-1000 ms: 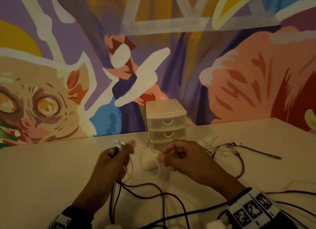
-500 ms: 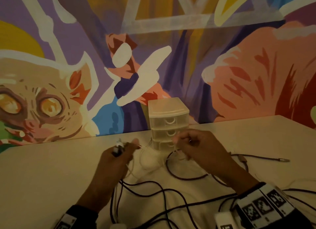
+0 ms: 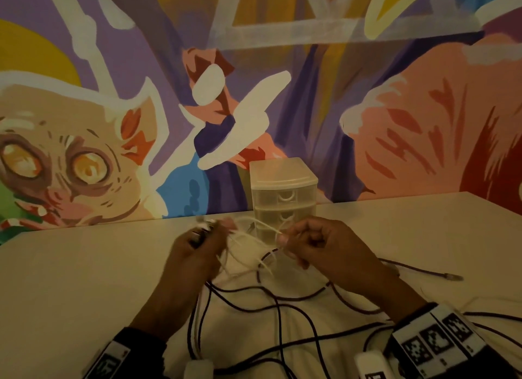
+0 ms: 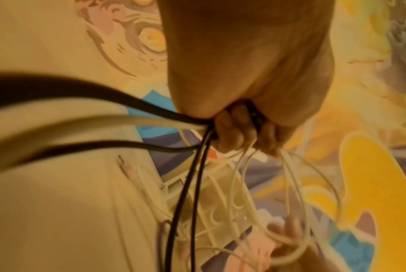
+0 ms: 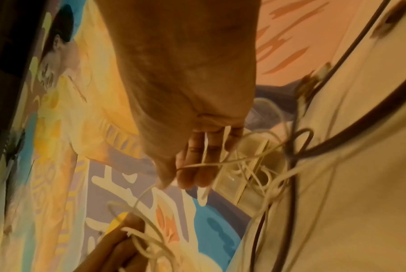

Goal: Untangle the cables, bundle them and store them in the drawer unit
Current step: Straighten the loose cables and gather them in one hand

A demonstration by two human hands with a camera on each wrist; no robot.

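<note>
A tangle of dark cables [image 3: 278, 308] and thin white cables [image 3: 254, 245] lies on the table in front of me. My left hand [image 3: 202, 238] grips a bunch of dark and white cables [image 4: 197, 127] with their plug ends sticking up. To its right, my right hand [image 3: 293, 241] pinches a thin white cable [image 5: 220, 162] between thumb and fingers, held just above the table. White loops stretch between the two hands. Right behind them against the wall stands the small translucent drawer unit [image 3: 284, 192], its drawers closed.
The pale table [image 3: 70, 279] runs to a painted mural wall [image 3: 310, 96] at the back. One dark cable with a metal plug [image 3: 454, 277] trails off to the right. More dark cable runs under my right wrist toward the near edge.
My right hand has pulled back toward me and left, from the drawer unit, drawing white cable loops taut. My left hand has lifted a little with its bunch of cables.
</note>
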